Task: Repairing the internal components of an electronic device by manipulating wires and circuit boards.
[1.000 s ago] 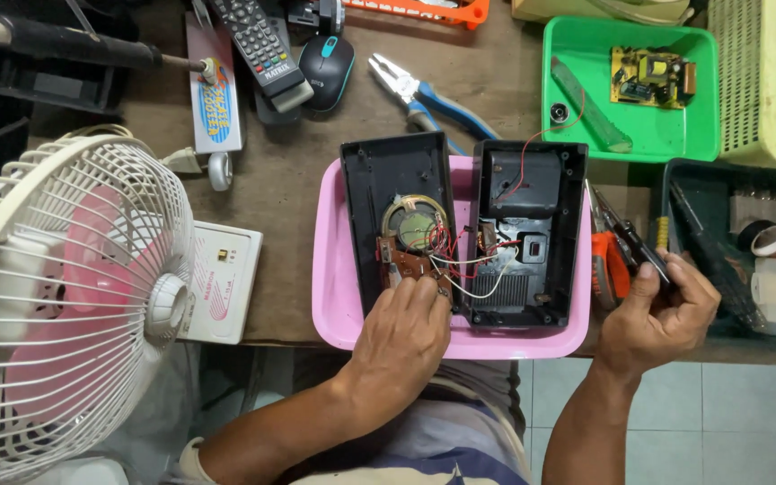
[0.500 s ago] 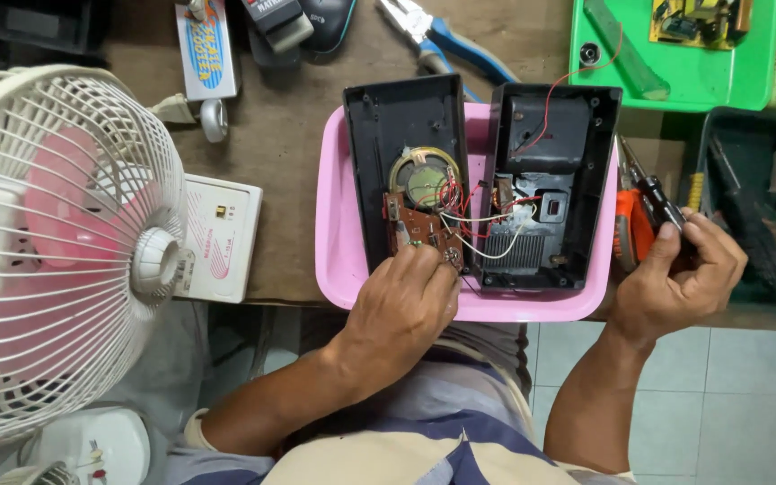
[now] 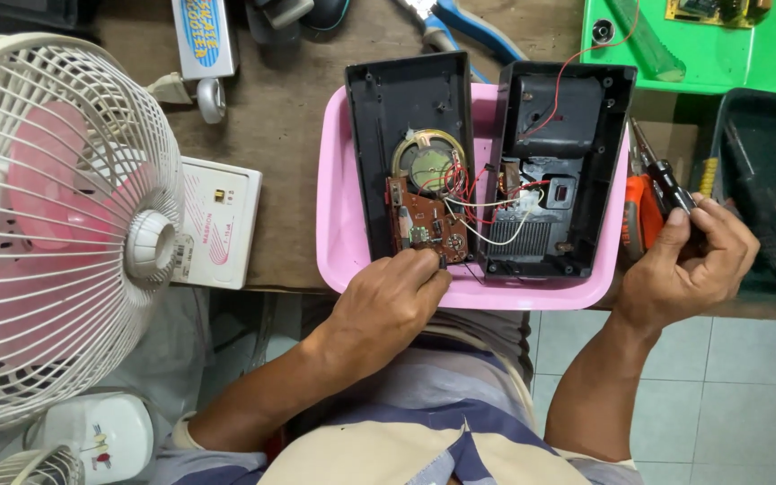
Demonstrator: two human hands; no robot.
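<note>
The brown circuit board (image 3: 428, 224) is pinched by the left hand (image 3: 388, 301); the screwdriver (image 3: 666, 184), at 3 o'clock, is gripped in the closed right hand (image 3: 684, 269). The thin wires (image 3: 487, 202) could be torn if the board is pulled.

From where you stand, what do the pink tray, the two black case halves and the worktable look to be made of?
The pink tray looks like moulded plastic: uniform colour, soft sheen, rounded rim. The black case halves also look like plastic, matte, with moulded screw posts and ribs. The worktable seems to be wood or board, brown, dull and scuffed; I can't tell which.
</note>
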